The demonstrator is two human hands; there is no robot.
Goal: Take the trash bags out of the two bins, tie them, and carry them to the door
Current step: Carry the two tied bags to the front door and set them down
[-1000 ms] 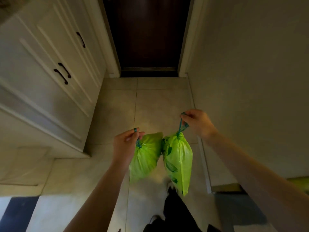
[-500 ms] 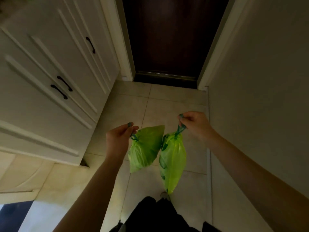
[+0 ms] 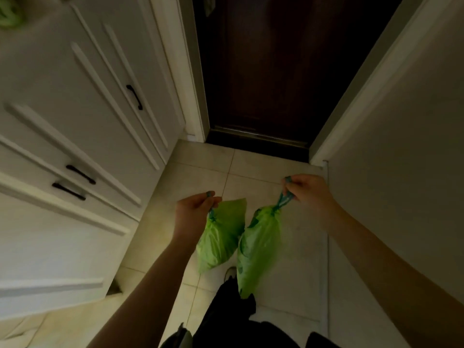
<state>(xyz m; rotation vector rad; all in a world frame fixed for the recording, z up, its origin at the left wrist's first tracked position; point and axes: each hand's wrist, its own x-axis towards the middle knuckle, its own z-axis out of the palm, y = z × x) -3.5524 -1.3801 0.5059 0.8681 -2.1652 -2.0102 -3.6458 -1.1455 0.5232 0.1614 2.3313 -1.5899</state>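
Two tied green trash bags hang in front of me above the tiled floor. My left hand (image 3: 194,213) grips the blue drawstring of the left trash bag (image 3: 221,237). My right hand (image 3: 306,193) holds the drawstring of the right trash bag (image 3: 258,249), which hangs lower and longer. The two bags nearly touch. A dark brown door (image 3: 276,71) stands shut straight ahead, a short way beyond the bags.
White cabinets (image 3: 82,116) with black handles line the left side. A plain wall (image 3: 401,146) closes the right side. The beige tiled floor (image 3: 213,169) forms a narrow passage to the threshold. My dark trouser leg and a shoe (image 3: 229,272) show below the bags.
I have moved closer to the door, which now fills more of the view. Both hands still hold the bags; the bags have swung slightly apart.
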